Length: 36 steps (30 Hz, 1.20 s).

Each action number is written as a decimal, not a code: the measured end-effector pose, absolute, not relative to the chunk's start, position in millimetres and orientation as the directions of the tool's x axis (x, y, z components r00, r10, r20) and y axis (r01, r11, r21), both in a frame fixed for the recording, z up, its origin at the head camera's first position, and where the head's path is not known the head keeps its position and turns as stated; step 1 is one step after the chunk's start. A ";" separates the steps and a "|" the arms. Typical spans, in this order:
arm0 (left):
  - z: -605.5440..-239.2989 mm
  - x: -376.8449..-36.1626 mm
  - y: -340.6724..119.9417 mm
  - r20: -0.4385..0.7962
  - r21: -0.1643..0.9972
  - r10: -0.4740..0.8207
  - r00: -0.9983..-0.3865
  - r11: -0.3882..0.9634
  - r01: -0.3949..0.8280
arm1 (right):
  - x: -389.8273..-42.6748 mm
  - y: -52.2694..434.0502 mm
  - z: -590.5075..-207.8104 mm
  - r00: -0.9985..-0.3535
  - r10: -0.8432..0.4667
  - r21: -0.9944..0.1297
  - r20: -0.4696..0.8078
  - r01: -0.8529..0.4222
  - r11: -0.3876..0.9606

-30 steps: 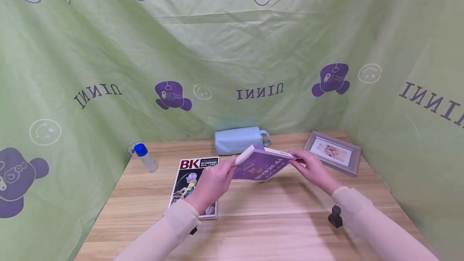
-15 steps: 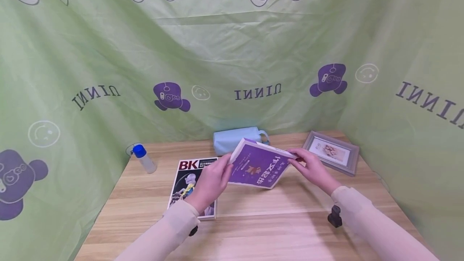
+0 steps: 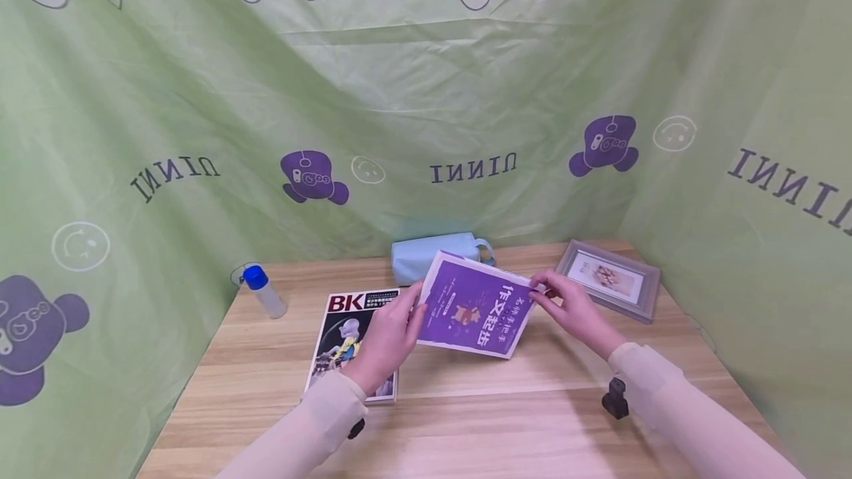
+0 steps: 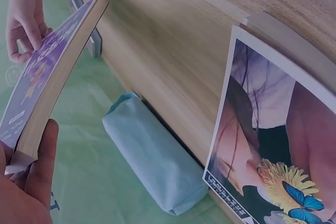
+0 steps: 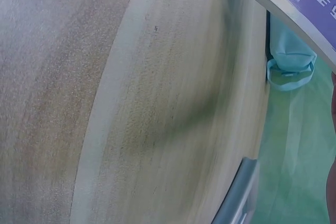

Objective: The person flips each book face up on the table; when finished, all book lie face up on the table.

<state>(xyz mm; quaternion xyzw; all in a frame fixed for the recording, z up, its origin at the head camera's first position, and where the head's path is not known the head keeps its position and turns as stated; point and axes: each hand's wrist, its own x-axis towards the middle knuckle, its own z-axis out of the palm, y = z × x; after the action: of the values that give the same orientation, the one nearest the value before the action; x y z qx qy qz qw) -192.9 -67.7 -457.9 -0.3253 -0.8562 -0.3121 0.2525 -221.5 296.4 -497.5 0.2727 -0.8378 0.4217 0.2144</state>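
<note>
Above the tabletop (image 3: 466,405), left hand (image 3: 386,335) and right hand (image 3: 572,309) each grip an edge of the purple book (image 3: 475,309), tilted up; looks mid-flip, so next probably needs easing it flat.

Head view overlooks table (image 3: 466,405); wrist views sit close, sharing it.

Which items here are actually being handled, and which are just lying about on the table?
In hand:
purple book, tilted up off the table, gripped by the left hand and the right hand at opposite edges.

Lying about:
BK magazine
blue pouch
picture frame
blue-capped bottle
</note>
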 end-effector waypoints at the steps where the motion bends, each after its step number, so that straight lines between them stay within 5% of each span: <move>1: -458.2 -193.2 -67.5 0.636 0.369 0.399 -0.660 0.594 0.715 | -221.6 296.7 -497.9 -0.755 -0.278 -0.583 0.593 -0.642 0.498; 36: -463.5 -198.3 -56.4 0.607 0.406 0.419 -0.676 0.567 0.716 | -216.1 310.1 -499.0 -0.788 -0.272 -0.608 0.553 -0.604 0.515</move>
<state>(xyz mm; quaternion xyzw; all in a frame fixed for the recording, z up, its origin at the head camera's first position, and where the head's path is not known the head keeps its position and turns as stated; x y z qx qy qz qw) -198.3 -56.4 -463.5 -0.3318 -0.8552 -0.3261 0.2283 -216.1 310.1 -499.0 0.2584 -0.8475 0.4191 0.1985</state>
